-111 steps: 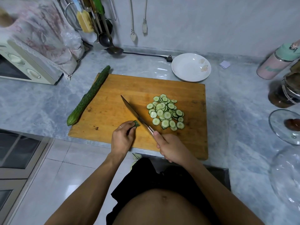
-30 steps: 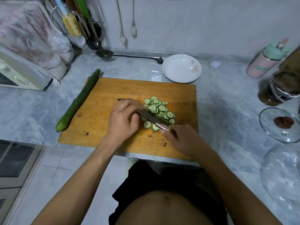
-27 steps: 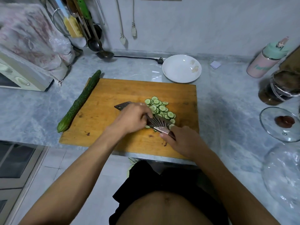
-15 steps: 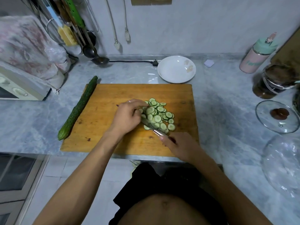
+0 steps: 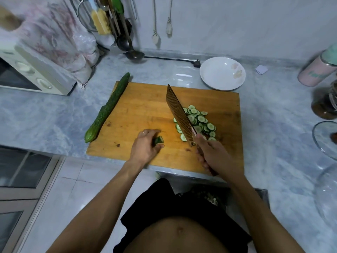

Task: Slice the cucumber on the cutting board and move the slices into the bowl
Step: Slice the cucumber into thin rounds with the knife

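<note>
**One cucumber sliced, none yet in the bowl**

A heap of slices (image 5: 197, 122) lies right of centre on the cutting board (image 5: 145, 106). The bowl (image 5: 222, 73), beyond the board's far right corner, holds none. The left hand (image 5: 145, 148) pinches a leftover cucumber end (image 5: 159, 140); the right hand (image 5: 212, 155) grips the knife (image 5: 179, 114). A whole cucumber (image 5: 107, 108) waits along the board's left edge, uncut.

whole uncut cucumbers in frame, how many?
1. The whole cucumber lies along the cutting board's left edge, partly on the counter. Besides it, only a cucumber end piece in the left hand and slices.
</note>
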Tool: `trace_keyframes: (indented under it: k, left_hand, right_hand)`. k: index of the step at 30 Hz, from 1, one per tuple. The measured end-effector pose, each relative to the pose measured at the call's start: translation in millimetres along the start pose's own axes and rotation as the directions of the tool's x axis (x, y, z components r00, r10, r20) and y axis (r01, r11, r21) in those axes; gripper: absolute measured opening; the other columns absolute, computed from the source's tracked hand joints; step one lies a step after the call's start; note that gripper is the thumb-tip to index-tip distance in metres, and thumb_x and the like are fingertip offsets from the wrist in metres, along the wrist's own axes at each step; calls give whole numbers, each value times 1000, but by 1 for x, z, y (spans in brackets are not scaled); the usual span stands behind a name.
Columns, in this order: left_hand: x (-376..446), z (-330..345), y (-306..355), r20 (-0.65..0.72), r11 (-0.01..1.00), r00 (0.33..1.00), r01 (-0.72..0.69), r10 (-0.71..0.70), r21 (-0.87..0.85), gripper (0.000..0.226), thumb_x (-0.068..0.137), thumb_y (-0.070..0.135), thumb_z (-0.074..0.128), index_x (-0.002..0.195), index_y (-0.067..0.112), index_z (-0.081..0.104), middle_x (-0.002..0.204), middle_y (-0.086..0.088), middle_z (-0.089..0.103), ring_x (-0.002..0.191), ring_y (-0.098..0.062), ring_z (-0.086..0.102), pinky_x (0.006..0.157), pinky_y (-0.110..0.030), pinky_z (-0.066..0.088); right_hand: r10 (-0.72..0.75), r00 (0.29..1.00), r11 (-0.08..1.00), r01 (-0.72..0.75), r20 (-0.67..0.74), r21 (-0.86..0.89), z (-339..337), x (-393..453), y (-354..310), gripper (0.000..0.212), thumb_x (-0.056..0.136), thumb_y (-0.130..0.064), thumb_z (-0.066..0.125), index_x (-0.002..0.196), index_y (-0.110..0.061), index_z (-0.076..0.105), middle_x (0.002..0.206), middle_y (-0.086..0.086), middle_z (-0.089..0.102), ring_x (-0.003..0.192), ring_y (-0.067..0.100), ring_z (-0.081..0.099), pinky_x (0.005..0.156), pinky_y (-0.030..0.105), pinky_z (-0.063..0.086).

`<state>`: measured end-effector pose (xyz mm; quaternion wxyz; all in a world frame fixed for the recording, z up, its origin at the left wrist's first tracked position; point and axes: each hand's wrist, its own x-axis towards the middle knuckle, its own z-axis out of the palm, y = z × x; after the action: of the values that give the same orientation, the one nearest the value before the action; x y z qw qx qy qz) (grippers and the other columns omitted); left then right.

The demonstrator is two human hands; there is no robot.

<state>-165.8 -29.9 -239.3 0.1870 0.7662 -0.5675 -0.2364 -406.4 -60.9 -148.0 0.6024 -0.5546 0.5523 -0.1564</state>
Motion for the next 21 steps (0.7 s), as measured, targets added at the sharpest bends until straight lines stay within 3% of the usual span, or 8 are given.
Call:
trace_keyframes:
  k: [3, 5, 8, 11, 15, 21]
  left_hand:
    - [7, -9, -8, -128, 963, 987, 65, -101, -260, 31, 83, 20, 76, 113, 21, 67, 109, 0, 67, 100, -17, 61, 88, -27, 50]
    - [16, -27, -24, -222, 940, 963, 74, -154, -332, 29, 84, 14, 74, 113, 18, 70, 109, -3, 67, 99, -16, 61, 90, -21, 47]
    - [46, -63, -47, -259, 982, 963, 30, -78, -185, 31, 89, 10, 66, 120, 12, 69, 112, -13, 66, 104, -25, 61, 90, -17, 41]
    - [92, -99, -56, -174, 995, 981, 74, -83, -61, 35, 90, 18, 66, 124, 9, 64, 119, -15, 67, 110, -31, 62, 97, -30, 46]
    - [146, -125, -55, -77, 987, 993, 93, -84, 132, 19, 88, 31, 68, 104, 21, 65, 107, -3, 69, 95, -24, 64, 79, -33, 53]
    - [189, -125, -58, -94, 949, 995, 59, -32, 309, 11, 93, 21, 58, 99, 16, 66, 131, -10, 55, 107, -30, 57, 71, -30, 45]
  right_hand:
    - [-14, 1000, 1000, 14, -22, -10, 12, 7, -9, 58, 97, -61, 40, 71, -11, 58, 53, 4, 52, 43, 17, 45, 40, 22, 37]
    - [-5, 999, 1000, 5, -42, -1, 21, 12, -16, 59, 97, -60, 41, 70, -11, 58, 52, 3, 52, 43, 17, 45, 40, 21, 35]
    - [12, 998, 1000, -12, -60, 4, 33, 22, -29, 60, 97, -60, 41, 63, -13, 53, 53, 3, 51, 41, 14, 45, 39, 18, 33]
    - [13, 999, 1000, -13, -48, 6, 47, 36, -42, 62, 96, -62, 40, 65, -11, 54, 55, 5, 53, 43, 15, 47, 46, 23, 37]
    - [52, 996, 999, -52, -70, -2, 65, 57, -56, 61, 96, -64, 40, 66, -13, 55, 54, 4, 52, 42, 16, 47, 45, 24, 37]
    - [50, 993, 995, -40, -103, 93, 86, 70, -68, 57, 97, -59, 43, 63, -14, 46, 57, 7, 43, 41, 17, 37, 41, 23, 31]
